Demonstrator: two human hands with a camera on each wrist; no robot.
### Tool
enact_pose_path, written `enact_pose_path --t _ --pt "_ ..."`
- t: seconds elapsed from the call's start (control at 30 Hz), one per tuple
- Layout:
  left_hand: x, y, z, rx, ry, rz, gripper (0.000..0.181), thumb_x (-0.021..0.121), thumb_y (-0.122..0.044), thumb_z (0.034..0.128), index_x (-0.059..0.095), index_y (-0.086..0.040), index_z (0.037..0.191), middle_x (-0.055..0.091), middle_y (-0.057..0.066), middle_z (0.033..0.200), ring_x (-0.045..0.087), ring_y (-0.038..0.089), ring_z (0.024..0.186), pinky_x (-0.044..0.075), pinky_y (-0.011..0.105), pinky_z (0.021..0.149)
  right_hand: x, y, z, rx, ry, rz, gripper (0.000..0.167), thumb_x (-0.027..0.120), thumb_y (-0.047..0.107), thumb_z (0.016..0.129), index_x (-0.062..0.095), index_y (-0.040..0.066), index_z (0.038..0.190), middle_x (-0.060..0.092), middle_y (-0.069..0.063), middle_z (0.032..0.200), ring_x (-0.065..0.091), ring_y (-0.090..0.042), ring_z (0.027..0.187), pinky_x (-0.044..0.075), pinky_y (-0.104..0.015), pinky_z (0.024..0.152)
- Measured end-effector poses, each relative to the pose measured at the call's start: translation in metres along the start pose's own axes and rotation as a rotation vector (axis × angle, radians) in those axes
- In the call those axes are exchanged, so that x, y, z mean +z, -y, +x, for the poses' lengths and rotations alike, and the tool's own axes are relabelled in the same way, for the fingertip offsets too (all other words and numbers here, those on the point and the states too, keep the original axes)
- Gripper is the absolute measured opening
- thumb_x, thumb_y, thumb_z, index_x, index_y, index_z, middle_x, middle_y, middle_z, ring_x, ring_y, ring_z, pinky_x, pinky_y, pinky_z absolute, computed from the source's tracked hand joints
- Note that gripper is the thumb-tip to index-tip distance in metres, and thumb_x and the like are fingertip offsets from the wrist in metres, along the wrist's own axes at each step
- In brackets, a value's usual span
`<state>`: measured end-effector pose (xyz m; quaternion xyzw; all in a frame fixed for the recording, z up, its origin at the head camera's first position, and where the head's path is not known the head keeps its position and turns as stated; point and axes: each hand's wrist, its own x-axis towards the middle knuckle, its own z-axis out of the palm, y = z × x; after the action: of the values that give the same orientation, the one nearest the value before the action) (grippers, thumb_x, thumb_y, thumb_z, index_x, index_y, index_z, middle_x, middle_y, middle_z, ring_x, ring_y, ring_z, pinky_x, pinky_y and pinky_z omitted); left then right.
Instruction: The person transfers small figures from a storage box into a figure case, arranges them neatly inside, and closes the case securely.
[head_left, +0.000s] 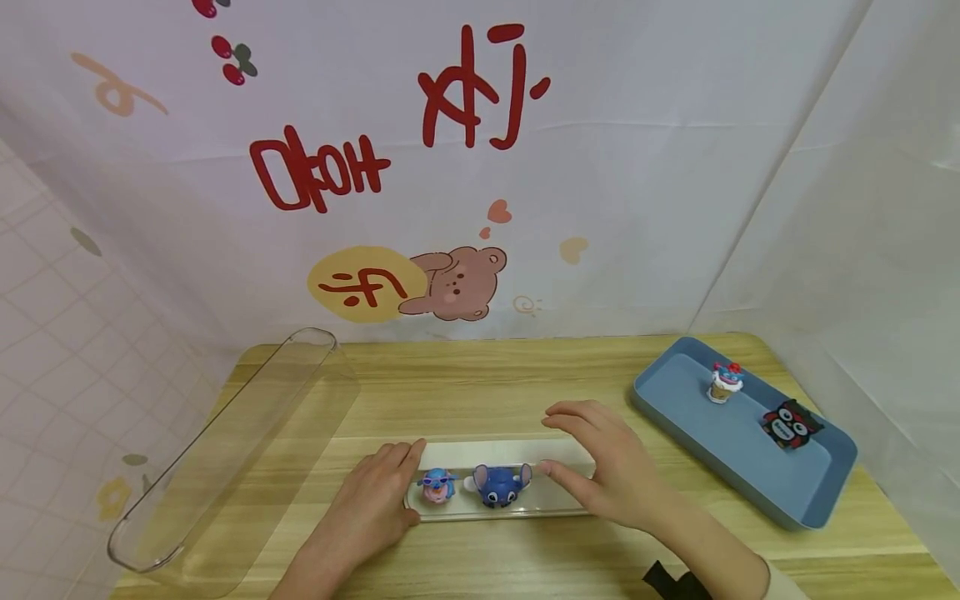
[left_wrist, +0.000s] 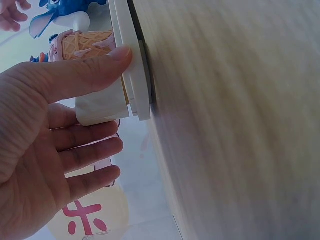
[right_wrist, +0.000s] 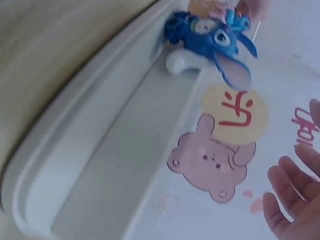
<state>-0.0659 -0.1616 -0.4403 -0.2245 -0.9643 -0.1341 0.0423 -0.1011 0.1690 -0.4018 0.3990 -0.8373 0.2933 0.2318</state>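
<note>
A white two-level display stand [head_left: 553, 497] lies lengthwise on the table in the head view. My left hand [head_left: 375, 492] grips its left end; in the left wrist view the thumb [left_wrist: 92, 72] presses on the base's edge. Beside that hand stands a small blue figurine with sunglasses [head_left: 437, 483], whose waffle-cone part [left_wrist: 90, 44] shows in the left wrist view. A bigger blue figurine with large ears [head_left: 497, 489] sits near the stand's middle. Over the right end, my right hand [head_left: 615, 467] is held with fingers loosely bent and nothing between them.
A blue tray [head_left: 686, 396] on the right holds a cupcake-like figurine [head_left: 724, 383] and a black-and-red owl piece [head_left: 792, 423]. Along the left lies a long clear plastic cover [head_left: 225, 442]. A dark object [head_left: 675, 583] shows at the front edge. Behind hangs a printed white curtain [head_left: 637, 208].
</note>
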Motion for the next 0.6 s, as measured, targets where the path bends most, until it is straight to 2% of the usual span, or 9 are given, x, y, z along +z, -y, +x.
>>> enact_pose_path --t 0.1,0.2,0.4,0.53,0.6 --pt "0.000 0.000 0.000 -0.004 0.004 -0.002 0.094 0.101 -0.014 0.0623 0.057 0.006 0.143 0.065 0.012 0.126 0.061 0.029 0.119 0.054 0.050 0.097 -0.010 -0.004 -0.001 0.022 -0.024 -0.009 0.047 0.063 0.050 0.103 0.070 0.007 0.123 0.067 -0.005 0.126 0.064 -0.026 0.114 0.050 -0.038 0.096" --pt "0.000 0.000 0.000 -0.005 0.008 -0.005 0.094 0.101 -0.014 0.0626 0.057 0.006 0.143 0.065 0.012 0.126 0.061 0.029 0.119 0.054 0.050 0.098 -0.021 -0.008 -0.004 0.045 -0.044 -0.029 0.049 0.062 0.051 0.104 0.070 0.007 0.125 0.067 -0.006 0.129 0.063 -0.029 0.116 0.047 -0.036 0.100" --pt "0.000 0.000 0.000 -0.009 0.011 -0.006 0.093 0.101 -0.014 0.0633 0.057 0.005 0.143 0.065 0.012 0.126 0.060 0.030 0.120 0.053 0.052 0.099 -0.044 -0.022 -0.017 0.085 -0.062 -0.054 0.049 0.076 0.039 0.097 0.067 0.006 0.132 0.065 -0.009 0.135 0.059 -0.032 0.120 0.035 -0.020 0.109" --pt "0.000 0.000 -0.001 -0.013 0.011 -0.008 0.093 0.101 -0.014 0.0634 0.057 0.005 0.143 0.065 0.013 0.127 0.060 0.030 0.120 0.052 0.053 0.100 -0.058 -0.036 -0.026 0.109 -0.096 -0.056 0.050 0.081 0.032 0.094 0.067 0.002 0.132 0.064 -0.015 0.134 0.058 -0.034 0.121 0.032 -0.017 0.111" --pt "-0.001 -0.001 -0.001 -0.015 0.013 -0.010 0.094 0.101 -0.014 0.0637 0.056 0.006 0.144 0.065 0.013 0.128 0.060 0.031 0.120 0.052 0.054 0.100 -0.065 -0.044 -0.032 0.139 -0.113 -0.071 0.052 0.085 0.023 0.088 0.067 0.001 0.131 0.065 -0.017 0.134 0.057 -0.031 0.123 0.031 -0.016 0.112"
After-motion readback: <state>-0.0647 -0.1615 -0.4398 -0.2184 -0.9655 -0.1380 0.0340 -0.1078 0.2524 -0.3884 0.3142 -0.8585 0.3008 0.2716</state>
